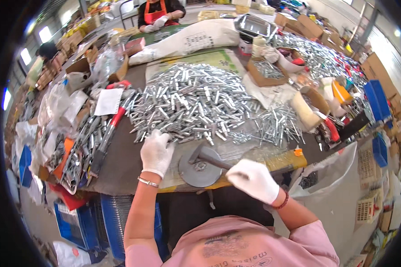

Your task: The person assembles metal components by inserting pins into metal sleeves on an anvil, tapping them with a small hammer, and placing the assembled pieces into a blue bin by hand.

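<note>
The right hand (254,179), in a white knit glove, is closed around the handle of a dark metal hammer (214,161). The left hand (157,153), similarly gloved, is at the near edge of a broad heap of short silver metal pins (191,100), fingers bent; whether it pinches a pin cannot be determined.

The hammer's head is over a flat, round grey metal disc (189,173) at the near edge of the dark surface (120,171); contact cannot be confirmed. Small silver material shows on the disc, too indistinct to identify.

Right of the heap lie a small silver cluster (239,137) and a looser pile of long, slim silver rods (278,124). Beyond these stands an open brown cardboard box (266,82) holding silver parts; a long white sack (187,43) lies behind the heap.

Progress: the heap appears largely unworked. Nothing visible clearly separates finished pieces from unfinished ones, so the completed quantity cannot be established.
</note>
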Action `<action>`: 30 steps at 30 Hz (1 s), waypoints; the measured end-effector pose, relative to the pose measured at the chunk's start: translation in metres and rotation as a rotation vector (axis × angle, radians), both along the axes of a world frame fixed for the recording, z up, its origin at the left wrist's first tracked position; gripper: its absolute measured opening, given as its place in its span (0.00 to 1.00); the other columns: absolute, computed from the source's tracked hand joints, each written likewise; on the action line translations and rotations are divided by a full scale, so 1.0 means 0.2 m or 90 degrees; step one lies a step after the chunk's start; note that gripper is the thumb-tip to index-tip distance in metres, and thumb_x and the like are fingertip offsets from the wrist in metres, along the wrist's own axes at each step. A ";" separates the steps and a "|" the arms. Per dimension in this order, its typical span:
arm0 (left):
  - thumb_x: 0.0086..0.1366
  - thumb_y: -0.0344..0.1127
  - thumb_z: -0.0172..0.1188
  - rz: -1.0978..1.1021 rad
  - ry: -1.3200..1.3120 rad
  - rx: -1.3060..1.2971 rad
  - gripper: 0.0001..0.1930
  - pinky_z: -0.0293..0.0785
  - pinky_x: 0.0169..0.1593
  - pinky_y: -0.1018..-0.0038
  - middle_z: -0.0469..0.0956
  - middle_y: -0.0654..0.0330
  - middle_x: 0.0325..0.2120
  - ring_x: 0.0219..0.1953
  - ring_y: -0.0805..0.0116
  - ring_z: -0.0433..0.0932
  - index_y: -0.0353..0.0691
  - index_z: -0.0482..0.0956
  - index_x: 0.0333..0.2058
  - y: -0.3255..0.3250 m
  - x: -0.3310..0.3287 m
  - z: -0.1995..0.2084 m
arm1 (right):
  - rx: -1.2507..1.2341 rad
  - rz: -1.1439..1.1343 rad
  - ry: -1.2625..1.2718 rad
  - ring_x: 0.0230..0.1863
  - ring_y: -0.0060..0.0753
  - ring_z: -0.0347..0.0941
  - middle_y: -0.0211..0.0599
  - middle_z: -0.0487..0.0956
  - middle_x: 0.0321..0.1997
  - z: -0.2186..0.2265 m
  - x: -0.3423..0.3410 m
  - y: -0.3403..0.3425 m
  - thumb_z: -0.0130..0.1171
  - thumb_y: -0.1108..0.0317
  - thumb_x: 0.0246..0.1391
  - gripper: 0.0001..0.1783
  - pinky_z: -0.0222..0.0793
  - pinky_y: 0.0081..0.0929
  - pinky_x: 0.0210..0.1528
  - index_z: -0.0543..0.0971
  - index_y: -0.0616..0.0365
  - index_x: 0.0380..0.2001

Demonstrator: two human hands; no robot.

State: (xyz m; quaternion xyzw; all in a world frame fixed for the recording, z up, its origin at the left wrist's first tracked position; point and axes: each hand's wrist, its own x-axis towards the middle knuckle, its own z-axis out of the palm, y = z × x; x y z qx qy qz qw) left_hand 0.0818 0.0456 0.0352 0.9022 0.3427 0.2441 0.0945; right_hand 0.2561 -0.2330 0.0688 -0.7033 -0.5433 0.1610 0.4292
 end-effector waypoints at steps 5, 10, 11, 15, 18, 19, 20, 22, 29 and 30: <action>0.56 0.33 0.73 -0.021 0.029 0.026 0.04 0.81 0.46 0.54 0.80 0.56 0.37 0.43 0.49 0.83 0.45 0.87 0.30 0.01 0.05 -0.02 | -0.075 -0.285 -0.348 0.40 0.46 0.84 0.36 0.82 0.37 -0.07 0.39 0.01 0.68 0.67 0.57 0.01 0.80 0.41 0.41 0.86 0.48 0.33; 0.57 0.34 0.73 -0.069 -0.070 -0.030 0.04 0.81 0.44 0.56 0.81 0.57 0.34 0.41 0.50 0.83 0.45 0.87 0.29 -0.09 -0.02 0.09 | -0.144 -0.295 -0.498 0.40 0.46 0.83 0.38 0.79 0.36 -0.23 0.58 0.05 0.68 0.67 0.56 0.05 0.81 0.44 0.42 0.83 0.51 0.27; 0.57 0.35 0.74 -0.098 -0.103 -0.052 0.03 0.80 0.44 0.56 0.82 0.57 0.33 0.40 0.50 0.83 0.46 0.88 0.29 -0.13 -0.05 0.12 | -0.132 -0.296 -0.519 0.38 0.47 0.83 0.37 0.79 0.35 -0.22 0.57 0.07 0.68 0.69 0.55 0.05 0.81 0.44 0.40 0.83 0.50 0.26; 0.58 0.34 0.74 -0.234 -0.047 -0.082 0.05 0.80 0.43 0.58 0.80 0.58 0.32 0.39 0.52 0.83 0.46 0.86 0.30 -0.32 -0.16 0.18 | 0.008 -0.186 -0.348 0.36 0.47 0.83 0.36 0.80 0.34 -0.10 0.37 0.09 0.68 0.70 0.57 0.01 0.79 0.41 0.37 0.85 0.49 0.31; 0.60 0.35 0.74 -0.271 -0.040 -0.078 0.06 0.79 0.43 0.58 0.80 0.59 0.34 0.40 0.52 0.82 0.46 0.85 0.33 -0.39 -0.20 0.10 | -0.008 0.009 -0.271 0.39 0.47 0.83 0.36 0.79 0.34 -0.02 0.11 0.10 0.66 0.68 0.60 0.03 0.79 0.40 0.39 0.86 0.47 0.37; 0.60 0.35 0.74 -0.266 -0.036 -0.083 0.06 0.79 0.43 0.58 0.80 0.59 0.34 0.40 0.52 0.82 0.46 0.85 0.33 -0.40 -0.19 0.10 | 0.002 0.057 -0.266 0.38 0.46 0.82 0.35 0.79 0.35 0.00 0.04 0.12 0.66 0.68 0.60 0.03 0.79 0.42 0.39 0.85 0.47 0.37; 0.60 0.35 0.74 -0.260 -0.049 -0.097 0.05 0.79 0.44 0.58 0.80 0.59 0.34 0.40 0.52 0.82 0.46 0.85 0.33 -0.41 -0.19 0.11 | -0.014 0.075 -0.273 0.38 0.46 0.82 0.35 0.78 0.35 -0.05 -0.01 0.13 0.66 0.68 0.60 0.02 0.80 0.43 0.39 0.84 0.48 0.36; 0.60 0.34 0.73 -0.252 -0.060 -0.112 0.05 0.79 0.44 0.58 0.80 0.59 0.34 0.40 0.52 0.82 0.46 0.86 0.34 -0.41 -0.20 0.10 | -0.037 0.081 -0.280 0.38 0.46 0.83 0.34 0.79 0.35 -0.09 -0.06 0.15 0.67 0.69 0.59 0.03 0.79 0.42 0.39 0.85 0.48 0.37; 0.60 0.33 0.75 -0.239 -0.098 -0.139 0.07 0.77 0.46 0.60 0.83 0.58 0.34 0.40 0.53 0.82 0.45 0.90 0.37 -0.42 -0.22 0.03 | -0.074 0.086 -0.312 0.37 0.45 0.82 0.34 0.78 0.36 -0.11 -0.09 0.23 0.67 0.66 0.60 0.02 0.79 0.41 0.39 0.84 0.48 0.36; 0.60 0.33 0.75 -0.234 -0.104 -0.142 0.07 0.77 0.46 0.60 0.83 0.58 0.34 0.40 0.53 0.83 0.45 0.90 0.37 -0.42 -0.23 0.03 | -0.080 0.092 -0.322 0.37 0.45 0.82 0.34 0.78 0.36 -0.11 -0.09 0.24 0.66 0.66 0.60 0.02 0.80 0.41 0.39 0.84 0.48 0.36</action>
